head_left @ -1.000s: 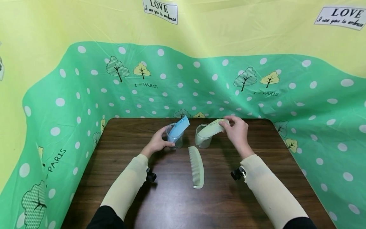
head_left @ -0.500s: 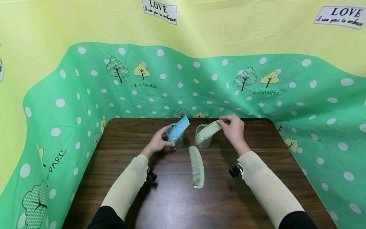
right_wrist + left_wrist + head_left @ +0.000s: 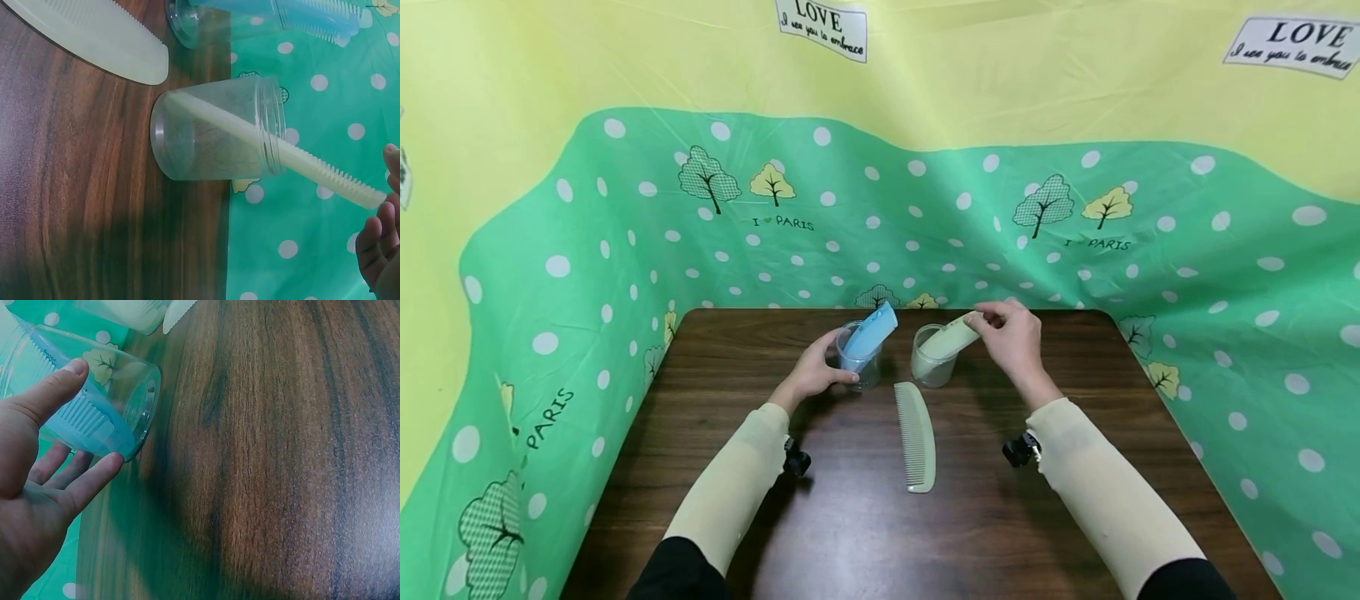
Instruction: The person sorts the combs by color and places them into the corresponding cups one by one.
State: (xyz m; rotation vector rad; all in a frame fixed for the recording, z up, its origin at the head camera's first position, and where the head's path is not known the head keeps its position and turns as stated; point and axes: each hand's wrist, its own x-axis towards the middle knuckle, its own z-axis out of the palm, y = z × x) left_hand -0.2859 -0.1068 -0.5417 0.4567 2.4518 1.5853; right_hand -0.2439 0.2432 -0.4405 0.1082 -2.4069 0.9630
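Observation:
In the head view, my left hand (image 3: pixel 811 372) holds a clear plastic cup (image 3: pixel 868 377) at its left side, thumb in front and fingers spread round the wall. A blue comb (image 3: pixel 871 332) leans in that cup, its upper end poking out to the right. My right hand (image 3: pixel 1013 340) pinches the upper end of a pale yellow-green comb (image 3: pixel 951 337). That comb's lower part is inside a second clear cup (image 3: pixel 212 150), slanting over the rim. Between my arms, a pale green comb (image 3: pixel 917 437) lies on the table, teeth to the left.
The dark wooden table (image 3: pixel 850 533) ends just behind the two cups. A green and yellow patterned cloth (image 3: pixel 880 200) hangs behind it and along both sides. Each wrist carries a small black camera.
My right hand has shifted slightly left, and the yellow-green comb has turned, so its teeth no longer show in the head view. My left hand, its cup and the lying comb stay put.

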